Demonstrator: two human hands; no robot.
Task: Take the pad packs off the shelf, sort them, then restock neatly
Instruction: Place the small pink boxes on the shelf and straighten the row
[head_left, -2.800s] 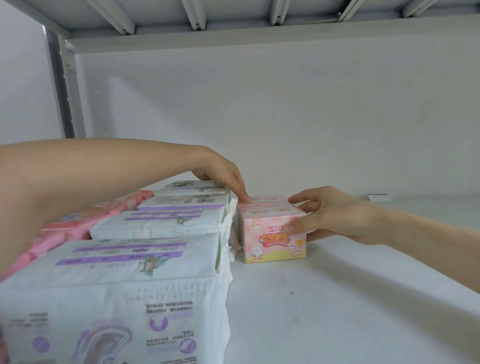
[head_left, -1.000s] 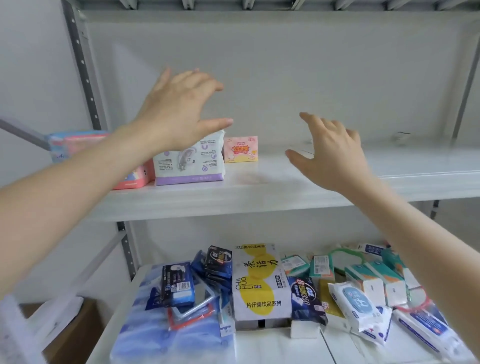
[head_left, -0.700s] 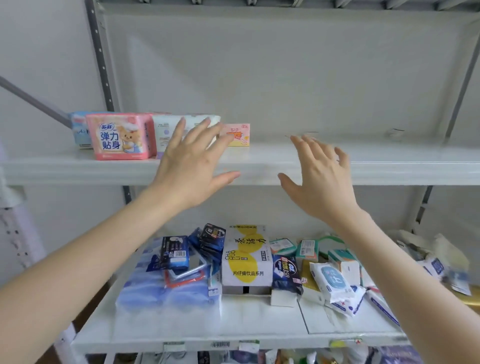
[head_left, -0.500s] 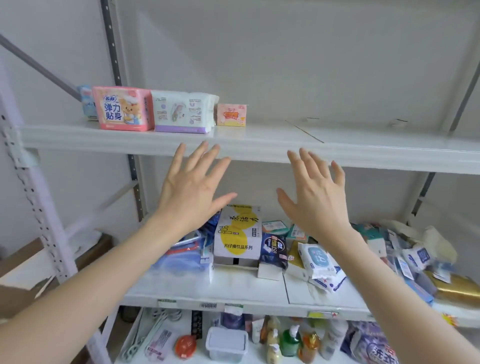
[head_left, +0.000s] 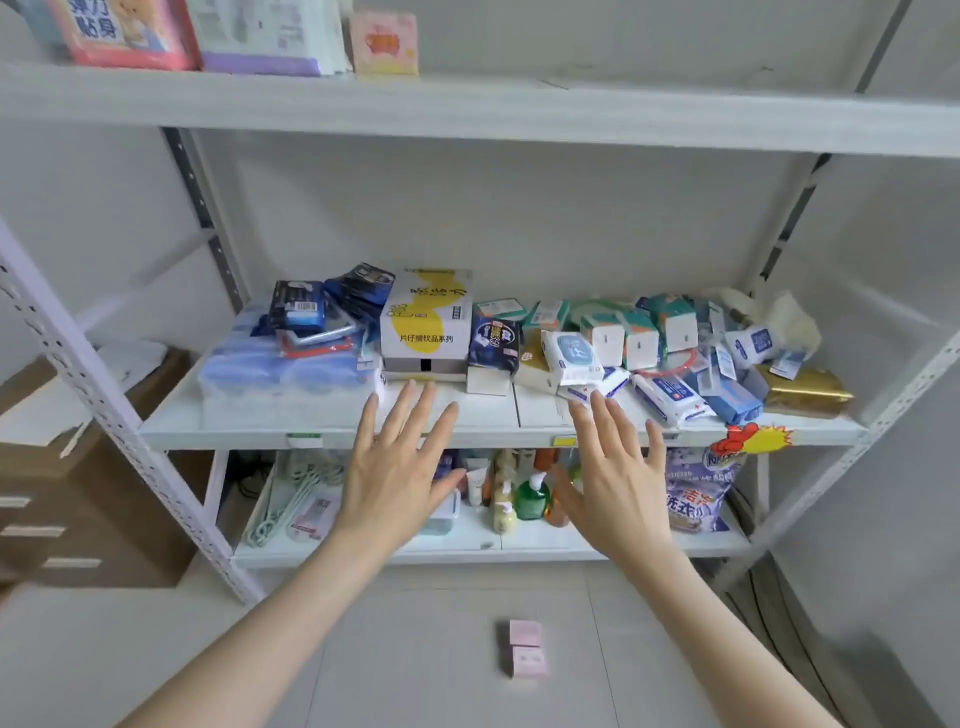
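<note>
While left hand (head_left: 395, 483), right hand (head_left: 618, 491) hover spread | middle shelf edge (head_left: 501, 437) behind

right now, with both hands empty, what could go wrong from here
1. The two pink packs lie on the floor right in front of the shelving. A step forward could crush them, or they could be missed when restocking.
2. The right hand hovers close to loose wipe packs near the front edge of the middle shelf. A careless sweep could knock them off.
</note>
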